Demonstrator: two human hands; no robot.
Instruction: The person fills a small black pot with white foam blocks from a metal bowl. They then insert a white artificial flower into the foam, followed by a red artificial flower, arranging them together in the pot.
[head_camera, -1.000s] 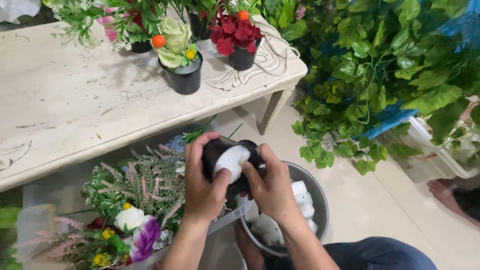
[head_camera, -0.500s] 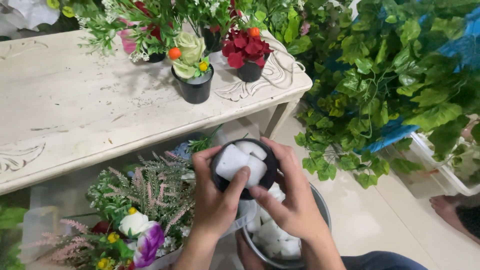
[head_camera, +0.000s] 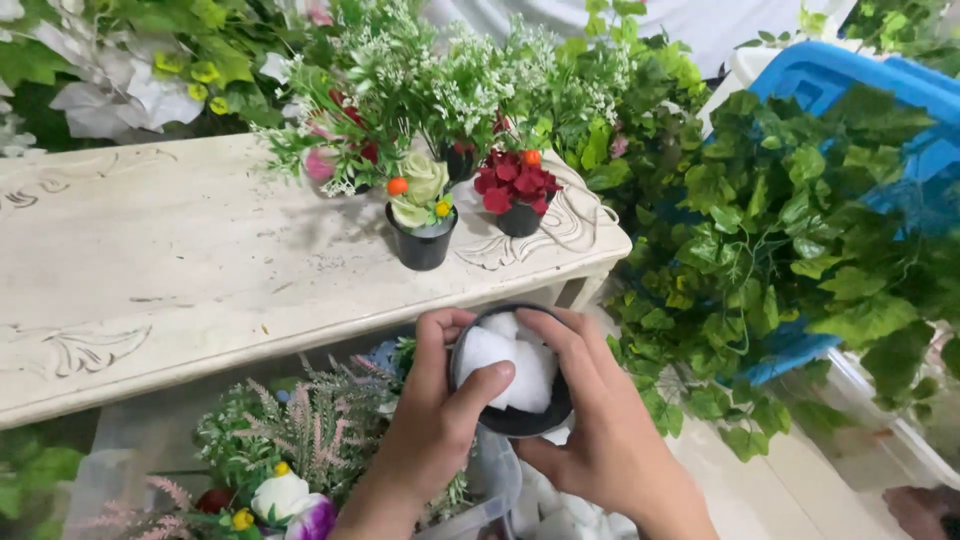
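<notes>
- A pale carved worktop (head_camera: 180, 270) stretches above both hands; its left end runs out of frame.
- Green ivy foliage (head_camera: 790, 240) to the right of the hands masks most of a blue crate (head_camera: 850, 80).
- A flower bundle (head_camera: 290, 470) below the left hand is cropped by the lower edge.
- The left hand (head_camera: 435, 430) and right hand (head_camera: 600, 430) clamp a small black pot (head_camera: 512, 372) between them, hiding its walls.
- White foam chunks (head_camera: 510, 360) fill the pot, left thumb pressing one.
</notes>
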